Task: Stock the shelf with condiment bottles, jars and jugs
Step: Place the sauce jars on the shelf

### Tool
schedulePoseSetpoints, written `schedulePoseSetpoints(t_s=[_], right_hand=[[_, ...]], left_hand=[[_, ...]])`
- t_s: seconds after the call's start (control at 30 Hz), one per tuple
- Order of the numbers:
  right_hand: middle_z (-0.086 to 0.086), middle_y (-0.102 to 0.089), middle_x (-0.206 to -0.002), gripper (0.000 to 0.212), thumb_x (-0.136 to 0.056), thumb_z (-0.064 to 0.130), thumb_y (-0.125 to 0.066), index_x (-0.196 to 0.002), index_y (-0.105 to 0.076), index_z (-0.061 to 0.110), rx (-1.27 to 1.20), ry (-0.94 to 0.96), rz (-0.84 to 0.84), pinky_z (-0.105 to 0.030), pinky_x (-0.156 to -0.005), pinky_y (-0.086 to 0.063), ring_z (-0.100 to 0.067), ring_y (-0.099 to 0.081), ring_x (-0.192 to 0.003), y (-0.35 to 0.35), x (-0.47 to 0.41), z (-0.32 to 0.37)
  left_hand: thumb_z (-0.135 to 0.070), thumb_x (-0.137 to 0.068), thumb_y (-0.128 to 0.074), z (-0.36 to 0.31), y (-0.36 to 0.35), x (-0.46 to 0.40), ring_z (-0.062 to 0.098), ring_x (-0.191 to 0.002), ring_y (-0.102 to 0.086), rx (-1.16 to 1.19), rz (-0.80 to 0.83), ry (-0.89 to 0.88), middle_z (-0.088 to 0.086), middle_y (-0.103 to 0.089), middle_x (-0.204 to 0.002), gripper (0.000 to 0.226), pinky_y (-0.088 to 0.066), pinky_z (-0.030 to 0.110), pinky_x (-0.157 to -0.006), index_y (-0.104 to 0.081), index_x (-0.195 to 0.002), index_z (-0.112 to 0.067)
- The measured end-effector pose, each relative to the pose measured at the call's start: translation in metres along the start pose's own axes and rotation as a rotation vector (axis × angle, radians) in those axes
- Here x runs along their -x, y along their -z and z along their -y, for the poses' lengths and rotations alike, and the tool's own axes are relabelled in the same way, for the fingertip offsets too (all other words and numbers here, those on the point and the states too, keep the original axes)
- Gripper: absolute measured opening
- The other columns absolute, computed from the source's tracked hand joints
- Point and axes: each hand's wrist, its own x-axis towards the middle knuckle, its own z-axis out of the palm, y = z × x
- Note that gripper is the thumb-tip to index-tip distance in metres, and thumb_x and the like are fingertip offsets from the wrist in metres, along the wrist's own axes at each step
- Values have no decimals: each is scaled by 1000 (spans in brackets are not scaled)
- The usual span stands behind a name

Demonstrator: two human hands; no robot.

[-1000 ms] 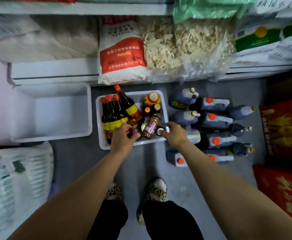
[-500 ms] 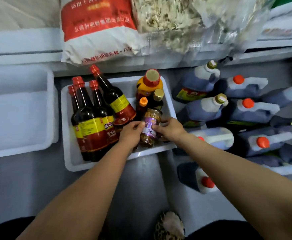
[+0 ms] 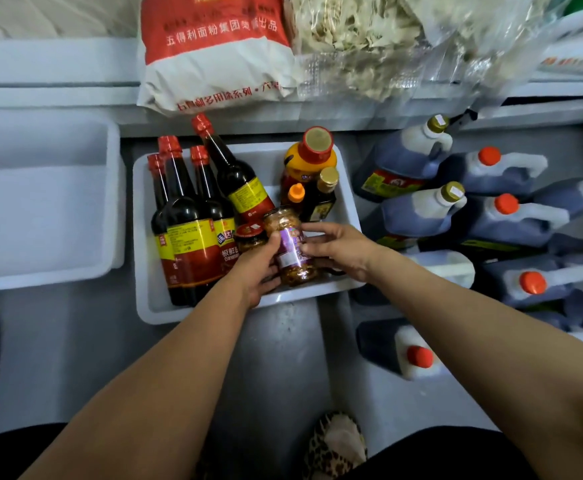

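**Jar in two hands, glass crowding it on every side**

The purple-labelled jar [image 3: 295, 249] sits tilted in the white tray [image 3: 347, 188], left hand [image 3: 257, 265] wrapped round its left side, right hand [image 3: 338, 249] with fingers curled against its right. Lifted askew, it could knock the red-lidded jar [image 3: 248, 237] touching it, or tip the dark sauce bottles [image 3: 193, 230] just beside. The small bottles [image 3: 312, 188] stand close behind. Orange-capped jugs [image 3: 504, 209] crowd the floor to the right; a flour sack [image 3: 213, 53] overhangs the shelf above.

Purple-labelled jar [image 3: 295, 249] of amber contents. Dark bottles [image 3: 193, 216], red caps, yellow-red labels, in white bin [image 3: 347, 188]. Leopard-print slipper [image 3: 335, 445] below.
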Motion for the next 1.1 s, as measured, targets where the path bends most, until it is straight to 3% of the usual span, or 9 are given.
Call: schedulePoseSetpoints(t_s=[0.13, 0.27, 0.4, 0.6, 0.73, 0.83, 0.9, 1.0, 1.1], right_hand=[[-6, -70, -100, 53, -80, -3, -75, -130, -59, 8, -44, 10, -6, -40, -98, -54, -23, -68, -101, -6, -1, 1], [-8, -73, -114, 50, -78, 15, -79, -125, -64, 24, -120, -39, 129, -41, -91, -57, -25, -70, -106, -7, -3, 9], [-8, -72, -117, 57, -76, 25, -80, -128, -60, 37, -135, -93, 237, -48, -76, -59, -33, -70, -105, -5, -5, 19], [-15, -72, -116, 57, -73, 16, -81, -126, -59, 20, -157, -96, 244, -55, -79, -58, -36, -69, -106, -3, -2, 24], [-14, -70, -119, 60, -73, 17, -79, -129, -59, 16, -177, -43, 174, -52, -82, -58, -32, -69, -107, 1, -2, 28], [-14, -69, -122, 62, -74, 19, -79, -132, -57, 18, -203, -20, 151, -54, -88, -56, -32, -67, -111, 7, -2, 28], [-13, -69, -123, 63, -75, 19, -78, -134, -56, 18, -200, -22, 154, -53, -88, -56, -31, -67, -112, 11, 0, 26], [-13, -68, -124, 63, -76, 19, -77, -136, -55, 17, -185, -39, 164, -52, -87, -57, -31, -67, -112, 14, 0, 24], [-13, -68, -124, 64, -76, 19, -77, -136, -55, 18, -172, -52, 164, -51, -87, -57, -31, -67, -113, 13, 0, 23]], left_hand=[[-60, -73, -71, 0, 7, 4, 11, -87, -72, 4, 21, -27, -4, -76, -98, 51, -56, 30, -71, -67, -110, -25], [-53, -76, -71, -6, 13, 3, 17, -91, -73, 93, 79, -74, 1, -77, -97, 50, -58, 34, -73, -66, -112, -19], [-43, -82, -73, -15, 11, 6, 24, -103, -69, 146, 30, -128, 9, -73, -109, 49, -55, 43, -92, -61, -121, -15], [-41, -87, -69, -13, 21, 8, 18, -100, -71, 93, -12, -215, 4, -73, -109, 31, -58, 39, -84, -65, -109, -20], [-37, -96, -58, -8, 22, 4, 18, -103, -65, 108, -318, -319, 2, -67, -109, 22, -57, 39, -86, -59, -110, -19], [-35, -98, -56, 1, 19, 5, 18, -104, -64, 4, -410, -430, 1, -65, -115, 31, -56, 35, -82, -56, -125, -19], [-34, -98, -57, 6, 20, 5, 17, -108, -63, -6, -410, -461, -1, -60, -130, 43, -54, 31, -80, -48, -139, -24], [-35, -97, -57, 6, 22, 0, 25, -123, -55, -17, -358, -392, 2, -46, -146, 57, -50, 46, -97, -34, -149, -31], [-36, -98, -56, 6, 22, -1, 27, -127, -52, -133, -305, -377, 4, -47, -146, 55, -46, 52, -103, -35, -149, -34]])
